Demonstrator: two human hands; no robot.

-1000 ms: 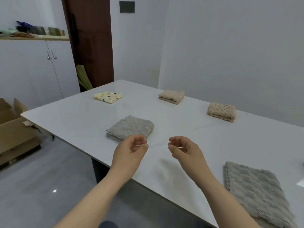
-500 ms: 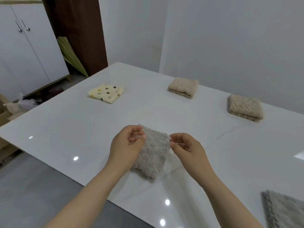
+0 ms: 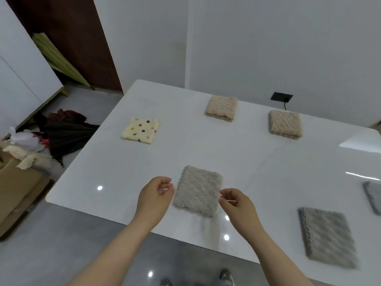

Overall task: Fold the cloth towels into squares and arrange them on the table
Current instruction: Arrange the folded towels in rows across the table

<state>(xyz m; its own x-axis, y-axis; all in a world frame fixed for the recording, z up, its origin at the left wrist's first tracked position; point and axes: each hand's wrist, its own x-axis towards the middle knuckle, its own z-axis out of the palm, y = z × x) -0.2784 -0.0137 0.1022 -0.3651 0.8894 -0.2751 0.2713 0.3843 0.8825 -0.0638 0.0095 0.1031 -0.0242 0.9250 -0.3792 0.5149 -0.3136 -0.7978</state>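
At far left, on the floor, a cardboard box [image 3: 14, 195] with pale scraps on top; beside it a heap of dark cloth [image 3: 66, 135]; behind, a green folded sheet [image 3: 55, 58] leaning against a brown door.

Then the white tabletop [image 3: 257, 162], glossy, dotted with light reflections; toward its far left, a yellow polka-dot towel [image 3: 141, 130] folded into a square, lying flat.

Nearer the front edge, the left hand [image 3: 154, 196], fingers loosely curled, nothing visibly held, fingertips just beside the left edge of the grey-beige towel [image 3: 199, 190]; that towel folded into a rough square, flat on the tabletop, lying between the two hands; cannot tell whether either hand touches it.

Farther back, a beige towel [image 3: 222, 107], folded, well apart from the hands.

Right of the grey-beige towel, the right hand [image 3: 237, 203], fingers likewise loosely curled and gripping nothing, fingertips close to the towel's right edge; hands apart, the towel's width between them.

Farther right and back, a second beige towel [image 3: 285, 124], folded; behind it a black wall socket [image 3: 281, 97] with a cord.

Near the front right, a grey towel [image 3: 327, 236], blurred, lying flat; at the right border, part of another grey cloth [image 3: 374, 199], cut off by the frame.

At the bottom, two shoes [image 3: 226, 277] on the grey floor.
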